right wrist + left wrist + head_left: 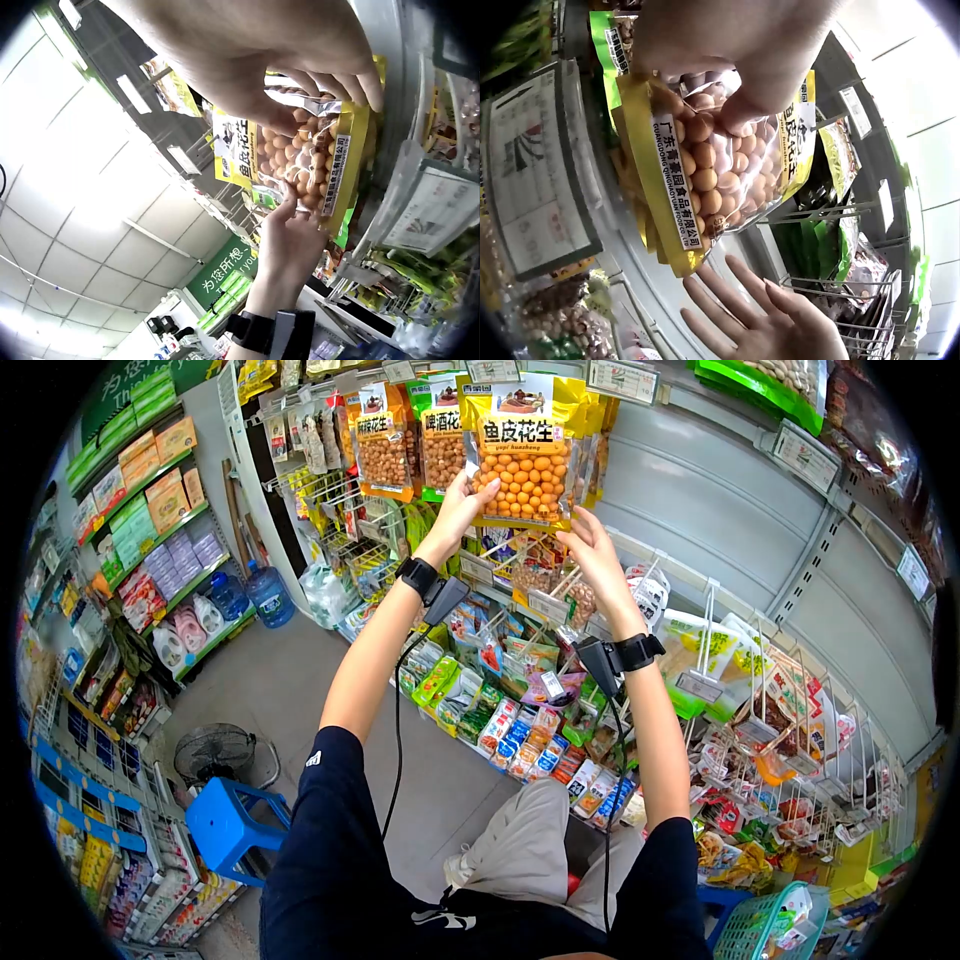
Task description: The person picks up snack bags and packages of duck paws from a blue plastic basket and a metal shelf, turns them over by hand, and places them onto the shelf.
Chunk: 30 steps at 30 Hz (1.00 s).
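Note:
A yellow bag of coated peanuts [522, 485] with a clear window hangs upright at the front of its row on the rack. My left hand [462, 515] grips its lower left side, the thumb on the front and the other fingers going behind the edge. In the left wrist view that thumb presses the window beside the round peanuts [727, 161]. By the bag's lower right corner is my right hand [597, 555], its fingers extended. The left wrist view shows this right hand [769, 322] with spread fingers and nothing held. More yellow bags stand behind the front one.
An orange peanut bag [385, 460] and a green-edged one [441, 450] hang to the left. Price tags [622, 380] line the rail above. Wire baskets of packets [540, 660] project below. A blue stool [230, 825] and a fan [215, 752] stand on the floor behind left.

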Each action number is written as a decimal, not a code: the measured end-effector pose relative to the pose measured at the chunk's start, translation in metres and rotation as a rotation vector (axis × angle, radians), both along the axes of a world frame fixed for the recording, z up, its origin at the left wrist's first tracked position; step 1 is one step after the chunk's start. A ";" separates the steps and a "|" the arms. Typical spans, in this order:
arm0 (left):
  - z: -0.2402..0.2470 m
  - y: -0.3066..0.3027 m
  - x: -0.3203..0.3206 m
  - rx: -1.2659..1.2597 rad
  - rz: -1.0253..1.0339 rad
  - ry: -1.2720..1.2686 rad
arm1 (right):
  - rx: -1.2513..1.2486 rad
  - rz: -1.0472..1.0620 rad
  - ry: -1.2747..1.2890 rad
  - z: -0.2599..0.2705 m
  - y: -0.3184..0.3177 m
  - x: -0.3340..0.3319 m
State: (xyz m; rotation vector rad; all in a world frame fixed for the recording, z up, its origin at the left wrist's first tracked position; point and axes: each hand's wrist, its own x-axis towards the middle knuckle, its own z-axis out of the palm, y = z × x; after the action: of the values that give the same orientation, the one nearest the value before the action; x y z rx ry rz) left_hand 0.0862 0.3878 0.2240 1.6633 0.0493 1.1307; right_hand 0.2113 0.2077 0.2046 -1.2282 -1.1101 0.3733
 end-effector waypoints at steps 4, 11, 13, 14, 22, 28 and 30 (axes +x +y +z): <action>-0.001 0.007 0.010 0.039 0.018 0.010 | -0.003 0.032 0.028 -0.005 -0.003 0.003; 0.002 0.009 0.012 0.068 0.028 0.072 | -0.035 0.050 -0.022 -0.007 -0.022 -0.002; 0.007 0.000 0.007 0.046 0.025 0.106 | -0.050 0.055 -0.045 -0.007 -0.030 -0.005; 0.009 -0.005 0.004 0.022 0.023 0.139 | -0.052 0.055 -0.045 -0.009 -0.032 -0.004; -0.005 -0.004 -0.005 -0.034 0.242 0.286 | -0.060 0.059 -0.011 -0.020 -0.071 -0.006; -0.033 0.007 -0.010 -0.002 0.327 0.247 | 0.042 0.062 -0.099 -0.020 -0.098 -0.018; -0.040 0.006 -0.012 0.052 0.361 0.177 | 0.064 0.030 -0.140 -0.021 -0.107 -0.023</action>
State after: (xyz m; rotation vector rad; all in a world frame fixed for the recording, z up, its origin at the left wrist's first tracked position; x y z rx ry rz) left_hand 0.0747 0.3938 0.1835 1.8449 0.4529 1.2538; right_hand 0.1886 0.1005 0.1839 -1.1968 -1.2523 0.2756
